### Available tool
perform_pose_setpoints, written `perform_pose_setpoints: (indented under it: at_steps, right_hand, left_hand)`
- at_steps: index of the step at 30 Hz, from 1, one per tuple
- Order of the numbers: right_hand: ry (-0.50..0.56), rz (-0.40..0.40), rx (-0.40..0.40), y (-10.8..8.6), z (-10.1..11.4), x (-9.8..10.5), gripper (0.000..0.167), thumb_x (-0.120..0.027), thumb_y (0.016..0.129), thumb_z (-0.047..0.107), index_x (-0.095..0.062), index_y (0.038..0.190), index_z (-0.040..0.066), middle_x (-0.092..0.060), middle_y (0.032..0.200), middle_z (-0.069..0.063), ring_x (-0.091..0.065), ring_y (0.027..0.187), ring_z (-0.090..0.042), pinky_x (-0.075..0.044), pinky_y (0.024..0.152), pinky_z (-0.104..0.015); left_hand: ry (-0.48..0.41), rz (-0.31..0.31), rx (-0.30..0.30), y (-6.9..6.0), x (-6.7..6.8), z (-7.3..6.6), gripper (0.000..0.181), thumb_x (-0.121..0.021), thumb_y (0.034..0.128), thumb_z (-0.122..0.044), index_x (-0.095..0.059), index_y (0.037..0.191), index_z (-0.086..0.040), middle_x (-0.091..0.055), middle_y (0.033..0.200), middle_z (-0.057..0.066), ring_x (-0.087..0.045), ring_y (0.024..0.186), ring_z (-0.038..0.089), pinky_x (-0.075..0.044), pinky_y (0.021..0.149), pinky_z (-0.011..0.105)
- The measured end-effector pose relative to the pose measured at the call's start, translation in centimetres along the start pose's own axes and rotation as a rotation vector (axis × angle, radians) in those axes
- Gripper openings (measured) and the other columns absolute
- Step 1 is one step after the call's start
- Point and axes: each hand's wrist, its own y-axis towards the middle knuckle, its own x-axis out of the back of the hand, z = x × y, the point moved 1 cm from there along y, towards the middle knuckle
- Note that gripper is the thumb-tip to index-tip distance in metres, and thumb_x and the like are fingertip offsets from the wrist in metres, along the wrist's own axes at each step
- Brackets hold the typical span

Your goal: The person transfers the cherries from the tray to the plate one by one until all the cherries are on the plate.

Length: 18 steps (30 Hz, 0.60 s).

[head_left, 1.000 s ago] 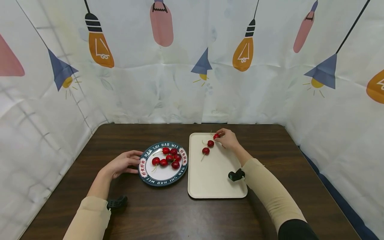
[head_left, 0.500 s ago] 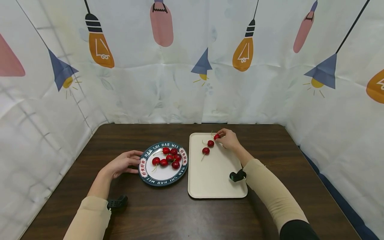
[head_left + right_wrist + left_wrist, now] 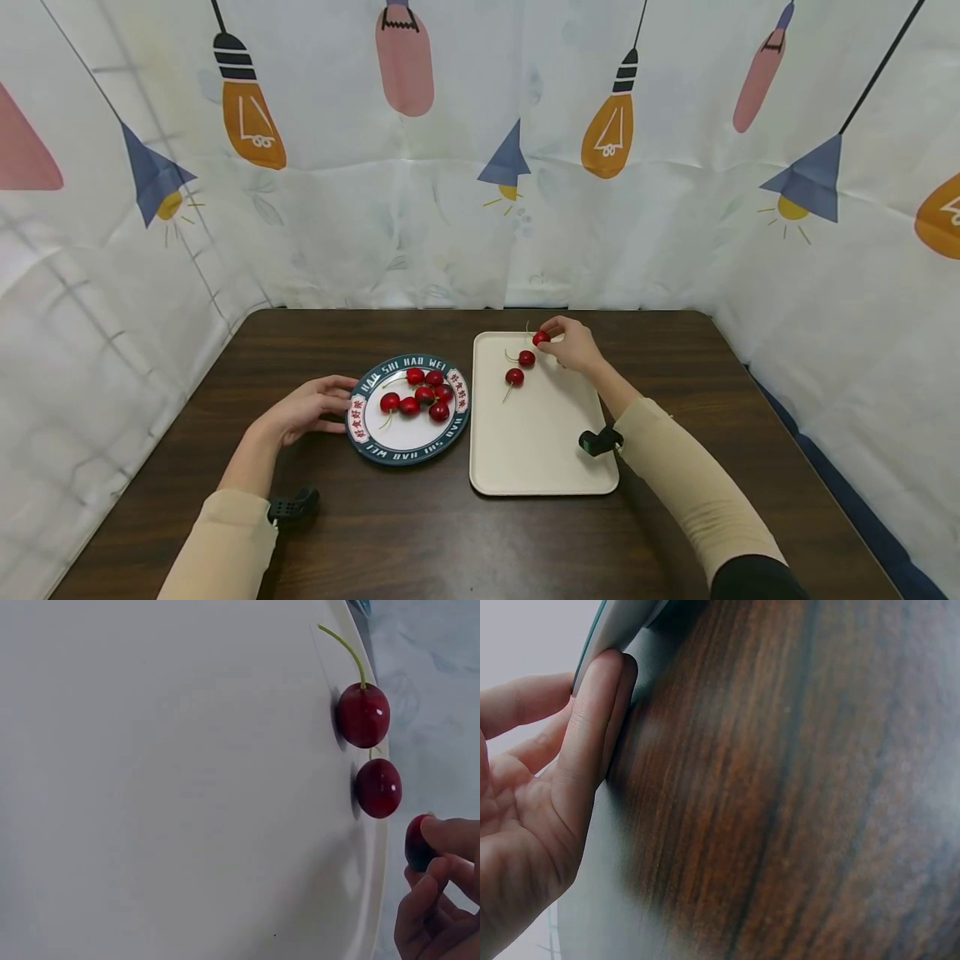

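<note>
At the far edge of the cream tray (image 3: 540,450), my right hand (image 3: 573,346) pinches a red cherry (image 3: 541,338) by its sides between thumb and fingers. The right wrist view shows this held cherry (image 3: 420,843) apart from two others, a stemmed cherry (image 3: 364,715) and another cherry (image 3: 379,788), both resting on the tray. To the left, my left hand (image 3: 307,408) touches the rim of a blue-and-white plate (image 3: 408,457) with its fingers loosely spread. Several cherries (image 3: 408,407) lie on that plate. In the left wrist view, fingers (image 3: 592,712) meet the plate's outer edge.
Plate and tray stand side by side on a dark wood-grain table (image 3: 360,533), a narrow gap between them. A white curtain (image 3: 450,242) printed with lamps hangs behind the table's far edge and along both sides.
My right hand has lifted slightly with its cherry, and the right wrist and sleeve have shifted a little to the right. My left hand and the plate have stayed put.
</note>
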Motion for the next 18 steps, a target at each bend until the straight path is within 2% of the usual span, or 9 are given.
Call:
perform_pose_setpoints:
  at_steps: [11, 18]
  right_hand:
    - [0.013, 0.024, 0.063, -0.6, 1.8, -0.1, 0.032, -0.074, 0.096, 0.016, -0.064, 0.125, 0.006, -0.066, 0.117, -0.013, -0.064, 0.085, -0.027, -0.058, 0.062, -0.031]
    - [0.034, 0.059, 0.095, -1.1, 2.7, -1.1, 0.031, -0.074, 0.095, 0.016, -0.065, 0.124, 0.008, -0.067, 0.115, -0.011, -0.065, 0.077, -0.033, -0.056, 0.06, -0.032]
  left_hand:
    - [0.0, 0.003, -0.006, 0.0, -0.1, 0.0, 0.057, -0.056, 0.1041, -0.01, -0.032, 0.153, 0.005, -0.054, 0.133, 0.024, -0.063, 0.105, 0.027, -0.06, 0.088, 0.044]
    - [0.005, -0.005, 0.001, -0.1, -0.2, -0.1, 0.056, -0.056, 0.1038, -0.01, -0.033, 0.153, 0.004, -0.054, 0.134, 0.025, -0.062, 0.106, 0.027, -0.06, 0.088, 0.044]
